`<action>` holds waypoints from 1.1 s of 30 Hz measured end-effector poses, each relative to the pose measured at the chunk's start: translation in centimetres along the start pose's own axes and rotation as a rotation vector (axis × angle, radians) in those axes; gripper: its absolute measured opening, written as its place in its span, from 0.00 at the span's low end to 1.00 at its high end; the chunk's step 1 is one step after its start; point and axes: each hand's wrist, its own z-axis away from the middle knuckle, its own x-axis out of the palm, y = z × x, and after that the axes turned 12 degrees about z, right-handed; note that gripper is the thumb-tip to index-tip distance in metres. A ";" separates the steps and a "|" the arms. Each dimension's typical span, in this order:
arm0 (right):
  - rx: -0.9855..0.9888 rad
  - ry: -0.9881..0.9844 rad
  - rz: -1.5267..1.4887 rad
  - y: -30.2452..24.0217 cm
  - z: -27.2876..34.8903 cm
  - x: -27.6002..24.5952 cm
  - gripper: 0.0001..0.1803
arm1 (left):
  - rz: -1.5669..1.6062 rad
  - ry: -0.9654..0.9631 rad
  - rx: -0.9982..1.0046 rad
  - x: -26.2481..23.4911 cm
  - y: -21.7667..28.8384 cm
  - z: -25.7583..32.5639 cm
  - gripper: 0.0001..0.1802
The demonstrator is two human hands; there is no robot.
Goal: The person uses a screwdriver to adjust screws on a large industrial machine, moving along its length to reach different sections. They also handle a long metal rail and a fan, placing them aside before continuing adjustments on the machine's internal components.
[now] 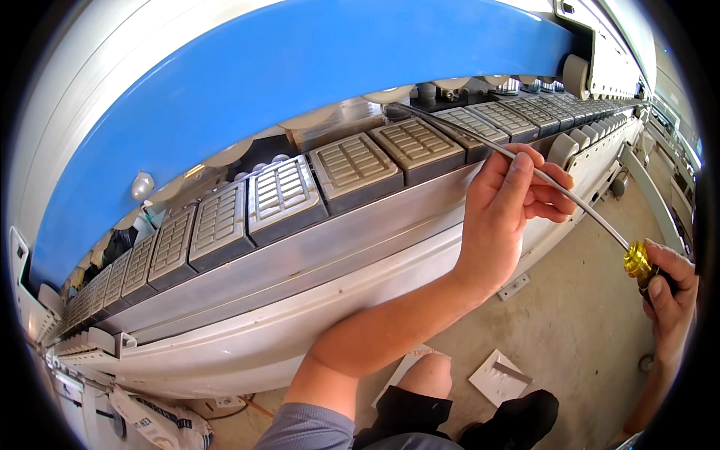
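Note:
A long screwdriver (589, 211) slants across the right half of the view, its thin metal shaft running up and left. Its far end reaches past the ribbed pads (416, 142), under the blue panel; I cannot make out what the tip touches. My left hand (517, 187) pinches the middle of the shaft between thumb and fingers, above the machine's near edge. Toward the right rim, my right hand (670, 292) is closed around the yellow and black handle (638, 262). The pads form a long row of black blocks with ribbed metallic tops.
A curved-looking blue panel (315, 56) overhangs the pad row, with pale rollers (388, 94) beneath it. A metal rail (300, 247) runs along the near side. On the floor lie a white plate (500, 377) and a printed sack (161, 420). A grey frame (652, 191) stands right.

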 end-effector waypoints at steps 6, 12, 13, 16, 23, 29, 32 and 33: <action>0.031 -0.036 0.136 -1.1 -2.6 -1.8 0.29 | -0.001 0.027 0.027 0.4 -0.1 -0.5 0.13; -0.019 0.016 0.250 -0.4 0.0 -1.3 0.28 | -0.001 0.007 0.009 0.2 0.1 0.0 0.13; -0.036 0.029 0.246 0.0 0.4 -0.7 0.28 | -0.008 -0.005 0.009 0.0 0.1 0.2 0.13; -0.070 0.026 0.217 0.4 0.5 -0.5 0.29 | -0.023 -0.015 0.016 -0.2 0.1 0.3 0.13; 0.067 0.013 0.344 -3.5 -1.3 -2.6 0.30 | 0.011 0.017 0.031 0.6 -0.1 -0.5 0.13; -0.041 -0.027 0.070 2.1 -0.4 -0.4 0.27 | -0.042 0.015 0.030 0.0 -0.3 0.0 0.13; -0.125 -0.008 0.090 3.0 -0.6 -0.2 0.26 | -0.043 0.008 0.032 0.0 -0.4 -0.1 0.13; -0.114 -0.042 0.131 2.6 -0.9 -1.0 0.26 | -0.041 0.006 0.034 0.1 -0.4 -0.2 0.13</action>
